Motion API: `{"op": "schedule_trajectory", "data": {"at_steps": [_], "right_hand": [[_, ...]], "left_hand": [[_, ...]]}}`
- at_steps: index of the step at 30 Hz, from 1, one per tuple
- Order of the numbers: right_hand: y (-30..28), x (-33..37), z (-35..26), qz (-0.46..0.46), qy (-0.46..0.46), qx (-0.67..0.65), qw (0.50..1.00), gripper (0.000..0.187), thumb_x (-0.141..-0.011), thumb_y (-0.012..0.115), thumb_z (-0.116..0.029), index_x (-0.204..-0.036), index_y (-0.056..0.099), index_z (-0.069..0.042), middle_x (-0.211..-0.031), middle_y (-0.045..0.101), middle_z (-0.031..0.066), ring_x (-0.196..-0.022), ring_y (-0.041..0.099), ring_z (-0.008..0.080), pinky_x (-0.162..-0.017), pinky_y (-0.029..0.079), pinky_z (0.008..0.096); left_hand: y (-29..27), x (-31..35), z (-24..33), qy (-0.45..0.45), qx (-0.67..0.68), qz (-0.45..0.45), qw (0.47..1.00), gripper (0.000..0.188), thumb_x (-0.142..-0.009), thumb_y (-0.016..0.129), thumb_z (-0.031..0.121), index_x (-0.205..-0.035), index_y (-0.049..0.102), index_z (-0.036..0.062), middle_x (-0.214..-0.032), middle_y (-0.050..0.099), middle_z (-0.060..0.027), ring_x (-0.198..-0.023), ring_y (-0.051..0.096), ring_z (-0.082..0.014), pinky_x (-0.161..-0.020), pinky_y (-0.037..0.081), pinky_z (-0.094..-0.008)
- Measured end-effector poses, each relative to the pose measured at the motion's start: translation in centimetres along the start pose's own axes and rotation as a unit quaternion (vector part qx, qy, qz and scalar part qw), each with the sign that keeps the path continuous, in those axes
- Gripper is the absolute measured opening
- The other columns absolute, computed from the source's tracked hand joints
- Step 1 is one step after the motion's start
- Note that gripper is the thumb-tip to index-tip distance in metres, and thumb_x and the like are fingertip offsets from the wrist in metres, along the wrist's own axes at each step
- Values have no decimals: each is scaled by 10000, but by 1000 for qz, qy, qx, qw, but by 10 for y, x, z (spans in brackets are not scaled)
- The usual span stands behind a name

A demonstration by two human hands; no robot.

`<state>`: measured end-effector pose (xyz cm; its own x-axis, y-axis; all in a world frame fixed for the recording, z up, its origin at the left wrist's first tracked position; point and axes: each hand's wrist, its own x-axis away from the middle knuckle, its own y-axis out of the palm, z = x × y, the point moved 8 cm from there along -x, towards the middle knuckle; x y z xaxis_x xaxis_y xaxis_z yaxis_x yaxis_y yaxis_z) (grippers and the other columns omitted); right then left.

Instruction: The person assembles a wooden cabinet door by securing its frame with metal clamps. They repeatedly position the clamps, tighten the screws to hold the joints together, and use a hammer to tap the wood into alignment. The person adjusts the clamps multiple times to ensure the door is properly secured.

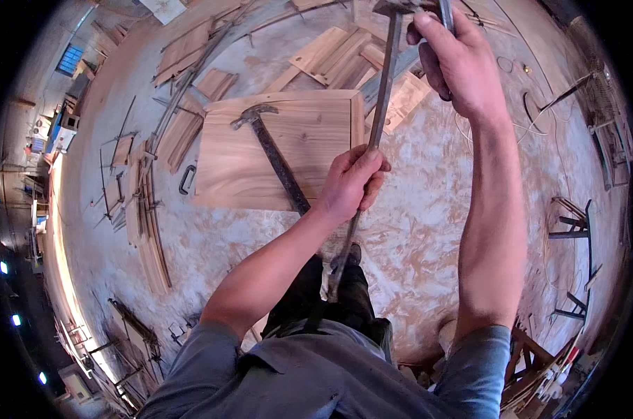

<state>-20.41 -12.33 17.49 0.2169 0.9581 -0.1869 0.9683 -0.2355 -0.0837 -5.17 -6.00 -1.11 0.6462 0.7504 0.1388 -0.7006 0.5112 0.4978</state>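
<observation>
A long metal bar clamp slants down the middle in front of me. My left hand is closed round its bar about midway. At the top of the picture my right hand grips the clamp's head end, its fingers curled beside the metal jaw; part of that end is cut off by the picture's edge. Left of the bar, a claw hammer lies over a wooden panel, its head away from me. The lower end of its handle runs behind my left forearm.
Several boards are piled on the floor beyond the panel. A small black C-clamp lies left of it. More boards and metal bars are spread at the left. A thin cable curls across the floor at the right, near dark metal stands.
</observation>
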Motion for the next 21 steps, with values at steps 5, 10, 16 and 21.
{"op": "schedule_trajectory", "data": {"at_steps": [5,10,16,21], "right_hand": [[-18,49,54,77,131,124,981,461,-924,604,-412,-626,595,-60,-461,535,25,-420,525,102,-423,392,250],[21,236,176,49,297,224,927,385,-903,679,-332,-652,612,-47,-526,550,34,-493,505,116,-461,402,328],[94,264,164,45,171,352,919,237,-793,749,-236,-923,727,-39,-733,648,170,-672,613,360,-635,488,444],[127,274,192,67,300,342,888,198,-851,698,-234,-757,641,-70,-675,613,165,-640,610,382,-575,483,451]], "left_hand": [[-8,-31,1,6,75,67,995,348,-1009,483,382,-942,575,54,-572,466,-22,-381,399,-137,-374,314,-288],[-52,-56,12,2,133,99,986,407,-992,468,489,-844,526,114,-562,423,20,-395,368,-131,-386,287,-280],[-96,-55,-18,-71,209,135,966,430,-991,448,529,-813,498,140,-558,404,30,-413,365,-133,-425,314,-298],[-120,-47,-16,-96,163,140,972,461,-1001,429,532,-851,520,106,-583,432,12,-471,446,-163,-463,382,-333]]}}
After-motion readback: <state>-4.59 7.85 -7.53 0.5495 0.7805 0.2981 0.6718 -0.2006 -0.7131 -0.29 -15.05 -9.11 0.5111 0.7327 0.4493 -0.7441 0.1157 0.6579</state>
